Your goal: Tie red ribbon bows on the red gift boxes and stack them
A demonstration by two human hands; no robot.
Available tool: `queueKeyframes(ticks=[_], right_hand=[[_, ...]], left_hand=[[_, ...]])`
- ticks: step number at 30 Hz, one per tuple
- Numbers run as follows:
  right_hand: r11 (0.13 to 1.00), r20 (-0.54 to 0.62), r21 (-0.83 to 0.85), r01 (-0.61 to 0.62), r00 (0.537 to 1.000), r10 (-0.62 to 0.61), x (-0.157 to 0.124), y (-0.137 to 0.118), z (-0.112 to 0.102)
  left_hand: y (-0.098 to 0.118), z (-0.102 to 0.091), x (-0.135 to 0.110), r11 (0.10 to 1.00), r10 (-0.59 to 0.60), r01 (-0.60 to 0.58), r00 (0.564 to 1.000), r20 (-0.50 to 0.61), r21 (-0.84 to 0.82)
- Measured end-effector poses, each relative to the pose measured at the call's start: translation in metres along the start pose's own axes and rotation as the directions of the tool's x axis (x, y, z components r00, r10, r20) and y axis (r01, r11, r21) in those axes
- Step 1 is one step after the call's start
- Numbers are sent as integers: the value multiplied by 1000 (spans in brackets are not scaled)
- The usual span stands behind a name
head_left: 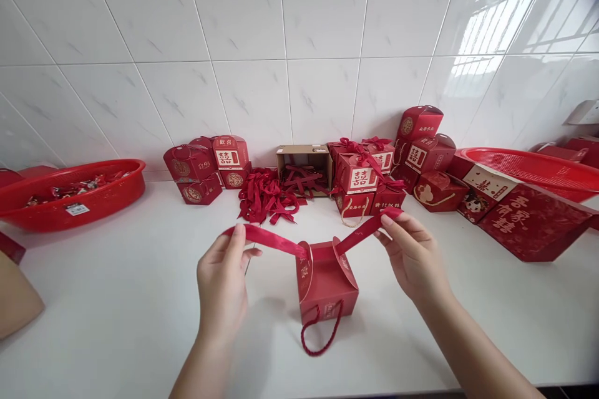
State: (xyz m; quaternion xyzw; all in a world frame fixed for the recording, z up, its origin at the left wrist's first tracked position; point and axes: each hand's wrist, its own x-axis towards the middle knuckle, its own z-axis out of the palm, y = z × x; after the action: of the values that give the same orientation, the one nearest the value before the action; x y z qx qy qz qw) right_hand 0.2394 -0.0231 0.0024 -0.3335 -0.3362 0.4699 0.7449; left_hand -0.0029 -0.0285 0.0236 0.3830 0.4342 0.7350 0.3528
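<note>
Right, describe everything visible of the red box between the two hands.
The red box looks like printed card and stands upright on the white table. Two curved flaps rise at its sides, with a red ribbon running through them, pinched by the left hand and right hand. Its near side carries pale print and a looped red cord handle.

囍: bow-tied box | 吾家有囍: large red package | sticker: too small to read
</note>
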Motion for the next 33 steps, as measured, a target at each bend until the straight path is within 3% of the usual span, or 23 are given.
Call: queueKeyframes(ticks=[7, 12, 16, 21, 29, 33], right_hand=[[970, 223, -123, 210, 958, -179, 14, -32, 25], [951, 296, -175, 256, 934, -198, 21, -44, 46], [941, 363, -135, 310, 899, -244, 25, -52, 56], [948, 373, -117, 295, 898, -234, 27, -56, 57], [947, 377, -100, 305, 893, -248, 26, -59, 54], [937, 377, -105, 332, 886, -271, 25, -62, 55]], left_hand=[[40, 31, 18, 949, 212, -264, 938, 274, 170], [53, 52, 22, 956, 227, -280, 891, 394, 84], [60, 65, 23, 960, 245, -280, 883, 401, 29], [67, 74, 25, 961, 266, -271, 850, 454, -55], [62, 73, 22, 968, 191, -247, 837, 513, 43], [65, 73, 21, 961, 208, -271, 832, 514, 51]])
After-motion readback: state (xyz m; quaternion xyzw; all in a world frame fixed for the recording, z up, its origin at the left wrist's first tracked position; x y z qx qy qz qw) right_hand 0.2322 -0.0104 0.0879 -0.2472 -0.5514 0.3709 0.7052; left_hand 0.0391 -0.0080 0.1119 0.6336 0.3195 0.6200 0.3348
